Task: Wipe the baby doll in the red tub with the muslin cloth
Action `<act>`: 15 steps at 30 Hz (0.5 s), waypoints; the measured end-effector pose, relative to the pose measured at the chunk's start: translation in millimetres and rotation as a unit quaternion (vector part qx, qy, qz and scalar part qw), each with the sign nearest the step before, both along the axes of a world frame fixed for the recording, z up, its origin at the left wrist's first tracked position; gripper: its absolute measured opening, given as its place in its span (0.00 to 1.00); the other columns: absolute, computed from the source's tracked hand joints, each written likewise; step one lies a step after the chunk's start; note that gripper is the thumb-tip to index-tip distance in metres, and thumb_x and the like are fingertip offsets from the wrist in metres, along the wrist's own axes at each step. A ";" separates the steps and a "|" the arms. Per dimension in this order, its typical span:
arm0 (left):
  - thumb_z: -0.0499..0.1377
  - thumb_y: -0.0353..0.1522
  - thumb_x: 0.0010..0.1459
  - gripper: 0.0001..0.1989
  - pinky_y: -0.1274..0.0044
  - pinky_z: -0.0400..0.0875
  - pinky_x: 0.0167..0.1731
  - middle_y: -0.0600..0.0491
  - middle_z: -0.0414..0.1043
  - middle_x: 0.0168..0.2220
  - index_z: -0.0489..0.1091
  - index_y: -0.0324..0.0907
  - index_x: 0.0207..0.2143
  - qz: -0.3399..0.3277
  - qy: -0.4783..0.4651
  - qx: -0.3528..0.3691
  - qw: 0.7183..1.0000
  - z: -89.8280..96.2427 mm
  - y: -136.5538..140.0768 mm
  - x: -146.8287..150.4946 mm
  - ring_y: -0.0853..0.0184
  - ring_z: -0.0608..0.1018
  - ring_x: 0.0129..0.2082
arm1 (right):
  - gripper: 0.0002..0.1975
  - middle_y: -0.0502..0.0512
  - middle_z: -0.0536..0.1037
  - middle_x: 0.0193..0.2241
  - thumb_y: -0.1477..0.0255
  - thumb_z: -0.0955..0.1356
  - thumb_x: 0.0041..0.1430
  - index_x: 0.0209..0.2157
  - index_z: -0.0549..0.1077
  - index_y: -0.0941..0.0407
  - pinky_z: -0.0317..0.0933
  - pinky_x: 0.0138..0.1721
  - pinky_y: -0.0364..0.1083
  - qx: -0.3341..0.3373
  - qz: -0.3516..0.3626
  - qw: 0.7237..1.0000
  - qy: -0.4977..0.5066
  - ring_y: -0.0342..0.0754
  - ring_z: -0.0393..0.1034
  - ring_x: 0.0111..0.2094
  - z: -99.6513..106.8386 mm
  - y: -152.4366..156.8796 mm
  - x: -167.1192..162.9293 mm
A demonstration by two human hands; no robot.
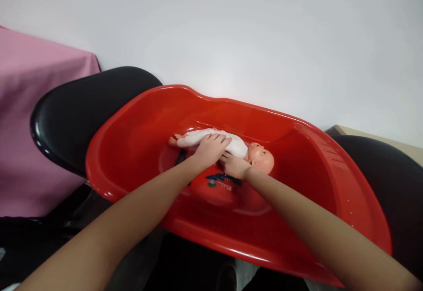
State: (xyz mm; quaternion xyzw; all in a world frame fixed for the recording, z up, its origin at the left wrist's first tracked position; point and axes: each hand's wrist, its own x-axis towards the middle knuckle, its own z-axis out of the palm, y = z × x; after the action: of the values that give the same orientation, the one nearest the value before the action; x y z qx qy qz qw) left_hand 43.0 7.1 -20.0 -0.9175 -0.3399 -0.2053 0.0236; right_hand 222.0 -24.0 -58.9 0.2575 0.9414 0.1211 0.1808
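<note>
A baby doll (237,145) in a white outfit lies on its back inside a red baby bath (310,185), head to the right and bare feet to the left. Across its middle rests my left hand (212,149), the fingers curled over the body. My right hand (234,165) grips the near side of the doll below its chest, close to the head. The right fingertips are partly hidden by my left hand and the doll. A printed picture with lettering (223,181) shows on the bath floor beneath my wrists.
Black chairs with rounded edges stand at both ends of the bath, the left chair (82,110) and the right chair (383,172). A pink cloth (36,88) hangs at the far left. Behind everything is a white wall (231,35).
</note>
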 end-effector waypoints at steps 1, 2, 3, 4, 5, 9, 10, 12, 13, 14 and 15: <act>0.54 0.30 0.72 0.20 0.63 0.65 0.60 0.44 0.73 0.61 0.69 0.43 0.64 0.005 0.005 0.004 1.000 0.7 0.9 -1.2 0.55 0.74 0.59 | 0.15 0.62 0.84 0.43 0.84 0.66 0.58 0.36 0.85 0.57 0.44 0.73 0.62 0.029 0.018 0.999 -0.030 0.61 0.69 0.61 0.6 -3.9 11.2; 0.55 0.29 0.72 0.21 0.63 0.65 0.60 0.44 0.73 0.62 0.68 0.42 0.65 0.010 0.007 0.006 1.000 1.4 1.6 -2.4 0.55 0.73 0.60 | 0.15 0.61 0.84 0.41 0.85 0.67 0.57 0.35 0.85 0.57 0.42 0.74 0.61 0.059 0.032 0.996 -0.052 0.60 0.69 0.61 1.2 -9.5 22.9; 0.56 0.29 0.71 0.22 0.64 0.65 0.60 0.43 0.73 0.62 0.67 0.42 0.66 0.015 0.008 0.005 1.000 1.9 2.1 -3.5 0.54 0.73 0.60 | 0.16 0.61 0.85 0.41 0.85 0.67 0.56 0.34 0.85 0.56 0.41 0.75 0.61 0.079 0.044 0.994 -0.061 0.59 0.69 0.61 1.5 -16.2 34.9; 0.56 0.28 0.71 0.23 0.64 0.65 0.60 0.43 0.73 0.61 0.66 0.41 0.66 0.020 0.009 0.004 1.000 2.3 2.3 -4.4 0.54 0.73 0.60 | 0.16 0.60 0.85 0.40 0.85 0.67 0.56 0.33 0.86 0.55 0.42 0.75 0.61 0.094 0.051 0.992 -0.064 0.59 0.69 0.60 1.7 -23.2 46.9; 0.56 0.28 0.71 0.22 0.64 0.65 0.60 0.43 0.73 0.61 0.67 0.40 0.65 0.025 0.011 0.001 1.000 2.5 2.4 -5.2 0.54 0.74 0.59 | 0.16 0.58 0.85 0.39 0.85 0.68 0.56 0.32 0.85 0.54 0.43 0.75 0.60 0.103 0.054 0.991 -0.063 0.58 0.69 0.60 1.8 -30.0 58.6; 0.54 0.28 0.72 0.18 0.63 0.66 0.58 0.42 0.75 0.58 0.70 0.39 0.61 0.049 0.019 -0.010 0.999 1.6 2.5 -5.0 0.53 0.75 0.56 | 0.13 0.56 0.85 0.35 0.84 0.69 0.56 0.30 0.84 0.55 0.47 0.73 0.60 0.122 0.054 0.989 -0.059 0.57 0.71 0.59 6.9 -49.7 91.1; 0.54 0.28 0.72 0.17 0.63 0.67 0.57 0.42 0.75 0.57 0.70 0.39 0.60 0.052 0.020 -0.010 0.998 1.2 2.8 -4.4 0.53 0.76 0.55 | 0.12 0.57 0.85 0.37 0.84 0.69 0.57 0.32 0.84 0.56 0.49 0.73 0.60 0.121 0.054 0.990 -0.047 0.57 0.71 0.58 9.6 -52.0 92.1; 0.54 0.28 0.72 0.17 0.63 0.67 0.57 0.42 0.75 0.57 0.70 0.39 0.60 0.054 0.022 -0.009 0.998 0.5 3.8 -3.3 0.53 0.76 0.55 | 0.12 0.60 0.85 0.41 0.84 0.68 0.61 0.36 0.84 0.58 0.52 0.72 0.61 0.100 0.057 0.993 -0.015 0.56 0.72 0.57 14.1 -53.4 81.7; 0.55 0.28 0.71 0.16 0.63 0.67 0.57 0.42 0.75 0.58 0.70 0.39 0.59 0.053 0.022 -0.009 0.998 0.2 4.6 -3.0 0.53 0.75 0.55 | 0.12 0.61 0.84 0.42 0.83 0.68 0.63 0.38 0.84 0.58 0.52 0.71 0.61 0.085 0.061 0.995 0.000 0.56 0.72 0.56 15.0 -52.2 70.3; 0.55 0.28 0.71 0.16 0.63 0.66 0.57 0.42 0.75 0.58 0.70 0.39 0.59 0.052 0.021 -0.010 0.998 0.0 5.5 -2.9 0.54 0.75 0.55 | 0.13 0.61 0.84 0.41 0.83 0.67 0.65 0.39 0.84 0.58 0.53 0.71 0.61 0.065 0.073 0.995 0.011 0.56 0.72 0.55 14.4 -49.5 55.3; 0.55 0.28 0.71 0.16 0.64 0.66 0.57 0.42 0.75 0.58 0.70 0.39 0.59 0.052 0.019 -0.011 0.998 -0.3 6.4 -3.0 0.54 0.75 0.55 | 0.13 0.60 0.84 0.41 0.82 0.66 0.66 0.41 0.84 0.58 0.52 0.71 0.61 0.047 0.086 0.995 0.018 0.55 0.72 0.55 12.3 -45.1 37.6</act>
State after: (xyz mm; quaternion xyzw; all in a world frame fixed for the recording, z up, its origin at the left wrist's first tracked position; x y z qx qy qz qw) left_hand 40.0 13.4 -20.3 -0.9027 -0.3887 -0.1821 0.0307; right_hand 259.5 -69.1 -46.7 0.1862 0.9565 0.1752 0.1406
